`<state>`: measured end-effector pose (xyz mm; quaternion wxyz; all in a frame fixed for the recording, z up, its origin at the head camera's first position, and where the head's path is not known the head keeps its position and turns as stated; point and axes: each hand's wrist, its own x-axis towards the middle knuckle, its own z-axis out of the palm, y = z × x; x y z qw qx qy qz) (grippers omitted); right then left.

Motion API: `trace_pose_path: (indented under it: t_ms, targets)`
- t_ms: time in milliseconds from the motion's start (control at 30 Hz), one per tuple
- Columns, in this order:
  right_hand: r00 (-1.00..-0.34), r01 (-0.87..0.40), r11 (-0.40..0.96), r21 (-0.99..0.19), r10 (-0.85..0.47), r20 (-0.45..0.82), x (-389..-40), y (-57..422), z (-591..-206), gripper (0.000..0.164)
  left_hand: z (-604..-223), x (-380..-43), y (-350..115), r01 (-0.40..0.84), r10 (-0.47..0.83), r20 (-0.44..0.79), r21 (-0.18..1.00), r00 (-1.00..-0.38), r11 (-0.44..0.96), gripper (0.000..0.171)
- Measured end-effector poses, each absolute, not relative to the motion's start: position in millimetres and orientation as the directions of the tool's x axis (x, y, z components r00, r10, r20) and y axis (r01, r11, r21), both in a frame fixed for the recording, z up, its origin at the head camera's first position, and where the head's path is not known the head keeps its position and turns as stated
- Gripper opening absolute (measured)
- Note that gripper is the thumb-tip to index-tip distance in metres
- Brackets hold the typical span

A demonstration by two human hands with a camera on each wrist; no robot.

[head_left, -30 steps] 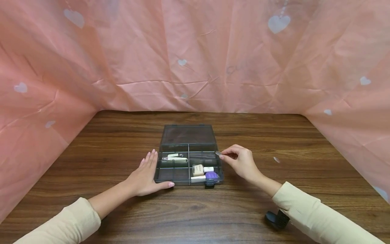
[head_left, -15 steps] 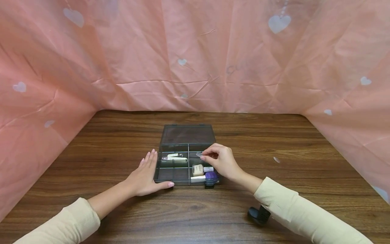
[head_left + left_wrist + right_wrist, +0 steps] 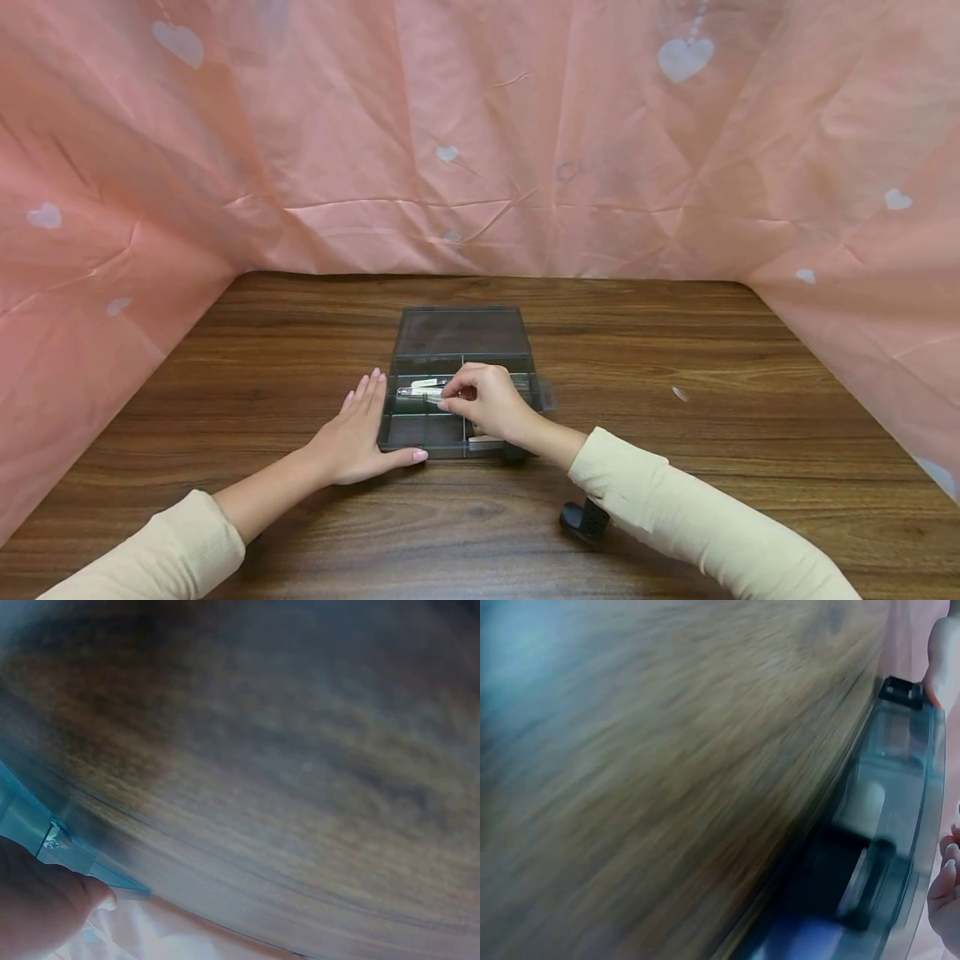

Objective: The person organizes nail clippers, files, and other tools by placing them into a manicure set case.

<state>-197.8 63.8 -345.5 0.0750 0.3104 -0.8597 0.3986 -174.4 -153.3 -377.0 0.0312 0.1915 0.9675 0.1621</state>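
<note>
A dark see-through divided box (image 3: 423,431) lies with its lid (image 3: 461,331) folded back. My left hand (image 3: 351,437) rests along its left side, fingers straight, the thumb at the front edge. Over the middle of the box, my right hand (image 3: 491,403) pinches a small clear plastic piece (image 3: 433,399) between thumb and fingertips. Those fingertips are right at the nail clippers (image 3: 422,384) in a left compartment. My right hand covers most of the two nail polish bottles in the front right compartment; a purple blur of one bottle (image 3: 802,941) shows in the right wrist view.
Another small clear piece (image 3: 680,393) lies on the wooden table (image 3: 645,333) to the right. A pink curtain (image 3: 480,183) with pale hearts stands around the back and sides. Black latches (image 3: 901,692) sit on the box's front. A black wrist device (image 3: 585,521) hangs under my right sleeve.
My right hand has moved left with the clear piece, from the box's right edge across to the left compartment. My left hand has stayed in place.
</note>
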Motion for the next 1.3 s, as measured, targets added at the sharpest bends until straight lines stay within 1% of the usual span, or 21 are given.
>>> trace_pose_path:
  t_ms: [300, 400, 533, 800, 900, 967, 1133, 1300]
  targets:
    - [-0.717, -0.665, 0.487, -0.566, -0.627, 0.305, -200.1, 39.0, -349.3, 0.006, -375.5, -174.3, -154.1, 0.364, 0.388, -0.005, 0.333, -0.922, 0.87, 0.117]
    - [-0.709, -0.67, 0.492, -0.556, -0.647, 0.281, -200.4, 34.9, -350.1, 0.005, -375.8, -174.3, -154.1, 0.363, 0.389, -0.01, 0.335, -0.921, 0.87, 0.117]
    - [-0.715, -0.657, 0.518, -0.549, -0.659, 0.234, -200.8, 31.3, -351.0, 0.005, -375.9, -174.2, -154.2, 0.361, 0.389, -0.016, 0.338, -0.921, 0.869, 0.118]
    - [-0.681, -0.702, 0.543, -0.461, -0.701, 0.211, -201.3, 30.3, -353.3, 0.011, -376.9, -174.6, -154.4, 0.362, 0.385, 0.001, 0.344, -0.923, 0.866, 0.117]
    - [-0.676, -0.707, 0.528, -0.471, -0.699, 0.231, -201.8, 32.8, -353.1, 0.013, -377.8, -175.0, -154.3, 0.364, 0.387, 0.0, 0.342, -0.922, 0.867, 0.117]
    - [-0.676, -0.71, 0.507, -0.489, -0.686, 0.271, -201.9, 36.0, -351.6, 0.012, -377.9, -175.1, -154.3, 0.362, 0.387, -0.005, 0.341, -0.922, 0.867, 0.117]
    - [-0.694, -0.704, 0.47, -0.532, -0.613, 0.377, -201.5, 47.5, -346.6, 0.01, -377.8, -175.1, -154.1, 0.358, 0.383, -0.008, 0.338, -0.924, 0.871, 0.118]
    - [-0.718, -0.694, 0.496, -0.521, -0.525, 0.457, -197.7, 62.6, -346.1, 0.012, -377.6, -174.7, -153.3, 0.359, 0.379, 0.006, 0.337, -0.925, 0.87, 0.117]
